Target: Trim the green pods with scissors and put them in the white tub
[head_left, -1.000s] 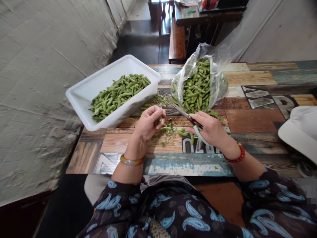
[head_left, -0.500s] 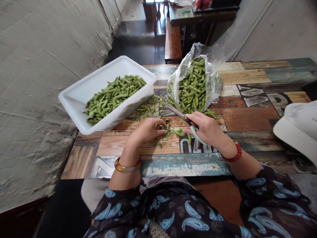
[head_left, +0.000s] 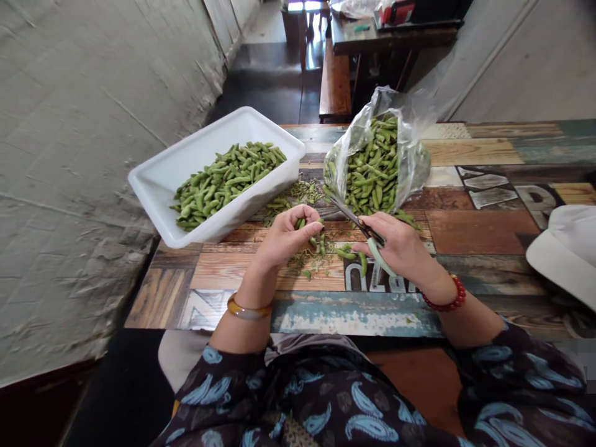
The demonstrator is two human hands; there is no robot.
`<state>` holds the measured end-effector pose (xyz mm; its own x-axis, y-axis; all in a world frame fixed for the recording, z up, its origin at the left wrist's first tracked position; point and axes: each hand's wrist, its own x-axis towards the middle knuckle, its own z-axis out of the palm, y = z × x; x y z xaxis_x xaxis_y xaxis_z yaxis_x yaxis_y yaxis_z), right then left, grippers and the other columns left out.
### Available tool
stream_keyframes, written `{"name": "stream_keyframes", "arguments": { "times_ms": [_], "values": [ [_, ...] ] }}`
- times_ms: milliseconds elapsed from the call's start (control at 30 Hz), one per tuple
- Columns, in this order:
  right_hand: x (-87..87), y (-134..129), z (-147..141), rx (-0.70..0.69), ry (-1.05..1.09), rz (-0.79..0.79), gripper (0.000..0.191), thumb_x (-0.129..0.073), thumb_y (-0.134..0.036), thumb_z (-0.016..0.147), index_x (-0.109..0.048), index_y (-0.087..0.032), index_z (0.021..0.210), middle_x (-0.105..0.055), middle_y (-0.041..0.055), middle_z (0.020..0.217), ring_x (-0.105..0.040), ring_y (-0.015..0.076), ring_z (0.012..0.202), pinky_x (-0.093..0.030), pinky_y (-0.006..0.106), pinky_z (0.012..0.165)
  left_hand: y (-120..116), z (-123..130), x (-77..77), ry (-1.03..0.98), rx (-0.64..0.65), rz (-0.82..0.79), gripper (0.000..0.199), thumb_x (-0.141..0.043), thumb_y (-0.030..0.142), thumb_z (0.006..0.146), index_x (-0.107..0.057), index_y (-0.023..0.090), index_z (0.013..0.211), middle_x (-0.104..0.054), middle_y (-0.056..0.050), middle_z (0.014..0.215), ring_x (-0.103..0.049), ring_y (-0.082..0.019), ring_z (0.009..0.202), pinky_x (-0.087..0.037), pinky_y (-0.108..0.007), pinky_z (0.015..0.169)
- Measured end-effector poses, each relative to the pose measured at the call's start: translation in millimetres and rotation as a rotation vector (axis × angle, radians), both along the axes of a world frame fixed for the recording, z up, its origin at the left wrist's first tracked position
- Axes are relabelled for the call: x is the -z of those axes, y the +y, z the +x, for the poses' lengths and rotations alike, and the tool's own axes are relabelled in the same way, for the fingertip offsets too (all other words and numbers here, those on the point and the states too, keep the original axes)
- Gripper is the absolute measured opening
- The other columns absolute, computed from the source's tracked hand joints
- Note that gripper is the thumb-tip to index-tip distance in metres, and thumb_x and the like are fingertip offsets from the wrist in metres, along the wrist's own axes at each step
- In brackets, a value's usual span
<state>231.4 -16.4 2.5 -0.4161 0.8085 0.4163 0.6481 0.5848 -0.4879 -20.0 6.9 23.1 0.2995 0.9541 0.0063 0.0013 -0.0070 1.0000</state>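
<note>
My left hand (head_left: 294,236) is closed on green edamame pods (head_left: 301,223), lifted just over the table. In my right hand (head_left: 395,244) are scissors (head_left: 361,226) with pale green handles, their blades pointing up and left toward the bag. A few loose pods (head_left: 363,264) lie on the wood between my hands. Beyond the scissors, a clear plastic bag (head_left: 410,149) lies with its mouth toward me, full of pods (head_left: 375,167). A white plastic tub (head_left: 148,202) at the left holds a heap of pods (head_left: 228,180).
Small green trimmings (head_left: 302,189) are scattered between the tub and the bag. A white cap (head_left: 565,248) rests at the table's right side. The patchwork wood table (head_left: 484,230) meets a rough wall (head_left: 93,155) on the left. Behind stand a bench (head_left: 335,81) and another table (head_left: 395,40).
My left hand has risen off the table with pods in its fingers and turned upward. My right hand keeps the scissors in nearly the same place. The whole view has shifted slightly.
</note>
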Motion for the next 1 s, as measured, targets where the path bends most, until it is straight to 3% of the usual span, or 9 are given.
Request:
{"name": "stream_keyframes", "arguments": {
  "times_ms": [133, 333, 1000],
  "values": [
    [-2.8, -1, -3, -0.075, 0.012, -0.049, 0.046, -0.072, -0.047, 0.086, -0.061, -0.022, 0.123, -0.066, 0.0093, 0.101, -0.064, 0.0237, 0.081, -0.055, 0.038, 0.074, -3, 8, 5.3, -0.089, 0.017, -0.064, 0.031, -0.08, 0.041, 0.074, -0.06, 0.017, 0.079, -0.051, 0.002, 0.07, -0.041, -0.007, 0.056, -0.037, -0.021, 0.051],
    [-7.5, -4, -10, -0.144, 0.021, -0.067, 0.049, -0.074, -0.039, 0.086, -0.057, -0.022, 0.129, -0.065, 0.0111, 0.11, -0.065, 0.0259, 0.094, -0.056, 0.039, 0.081, -4, 13, 9.5, -0.035, 0.025, -0.01, 0.029, -0.078, 0.041, 0.076, -0.064, 0.017, 0.083, -0.063, -0.002, 0.084, -0.051, -0.012, 0.069, -0.04, -0.022, 0.059],
    [-7.9, -5, -10, -0.174, 0.013, -0.043, 0.047, -0.073, -0.039, 0.087, -0.056, -0.019, 0.126, -0.063, 0.0104, 0.107, -0.063, 0.0254, 0.093, -0.054, 0.038, 0.08, -2, 14, 17.1, 0.035, 0.013, 0.09, 0.027, -0.08, 0.04, 0.075, -0.068, 0.016, 0.078, -0.068, -0.003, 0.078, -0.056, -0.014, 0.071, -0.042, -0.025, 0.066]
  ]
}}
